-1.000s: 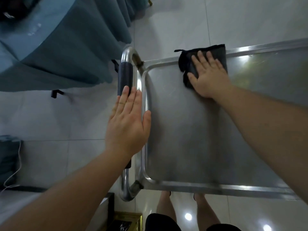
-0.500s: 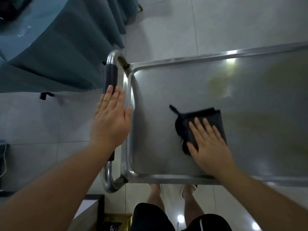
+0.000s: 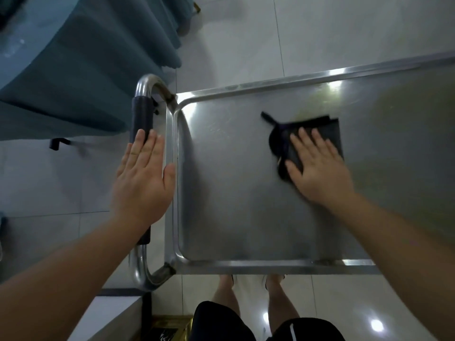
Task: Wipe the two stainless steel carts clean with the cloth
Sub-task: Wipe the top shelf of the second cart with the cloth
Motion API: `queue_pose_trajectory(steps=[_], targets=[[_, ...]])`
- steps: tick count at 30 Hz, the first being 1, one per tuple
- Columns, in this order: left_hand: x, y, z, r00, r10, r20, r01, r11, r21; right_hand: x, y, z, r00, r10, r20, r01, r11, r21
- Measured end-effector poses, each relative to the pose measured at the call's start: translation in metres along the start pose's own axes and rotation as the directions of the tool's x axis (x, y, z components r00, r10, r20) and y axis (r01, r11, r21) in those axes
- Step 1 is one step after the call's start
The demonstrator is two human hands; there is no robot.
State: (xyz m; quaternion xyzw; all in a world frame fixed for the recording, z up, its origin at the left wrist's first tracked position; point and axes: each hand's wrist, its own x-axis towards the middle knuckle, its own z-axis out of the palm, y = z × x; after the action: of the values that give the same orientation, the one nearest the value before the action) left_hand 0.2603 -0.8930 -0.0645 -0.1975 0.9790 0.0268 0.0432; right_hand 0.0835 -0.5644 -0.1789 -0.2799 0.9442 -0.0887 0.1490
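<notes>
- Since half a second ago, the right hand [image 3: 320, 171] and the cloth [image 3: 307, 141] under it have slid from the near part of the cart top toward its middle, farther from the near rim.
- Right hand lies flat on the dark cloth, fingers [image 3: 305, 141] straight and slightly spread, pressing it onto the steel; the cloth looks blurred, and a thin loop of it sticks out to the far left.
- Left hand [image 3: 142, 178] stays where it was, flat on the cart's left handle [image 3: 141, 119], fingers straight and together over the black grip, thumb beside the left rim.
- Cart [image 3: 246, 264] is a steel tray with raised rims, standing on a pale tiled floor [image 3: 320, 33].
- Blue draped fabric [image 3: 73, 70] hangs at the far left.
- Person's bare legs [image 3: 224, 291] and dark shorts show below the near rim.
</notes>
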Motion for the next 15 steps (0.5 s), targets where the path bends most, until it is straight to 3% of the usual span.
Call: queue_pose_trajectory(steps=[7,11,15], targets=[[0.0,-0.002,0.003,1.0,-0.01,-0.012,0.01,1.0,0.014,0.142,0.013,-0.034,0.993,0.059,0.105,-0.061,0.998,0.011],[0.001,-0.003,0.004,1.0,-0.016,-0.003,0.016,1.0,0.014,0.124,0.01,-0.032,0.992,0.058,0.109,-0.06,0.998,0.01],[0.002,-0.001,0.003,1.0,-0.014,0.005,0.014,1.0,0.018,0.042,0.005,-0.018,0.996,0.026,0.091,-0.027,1.0,0.011]])
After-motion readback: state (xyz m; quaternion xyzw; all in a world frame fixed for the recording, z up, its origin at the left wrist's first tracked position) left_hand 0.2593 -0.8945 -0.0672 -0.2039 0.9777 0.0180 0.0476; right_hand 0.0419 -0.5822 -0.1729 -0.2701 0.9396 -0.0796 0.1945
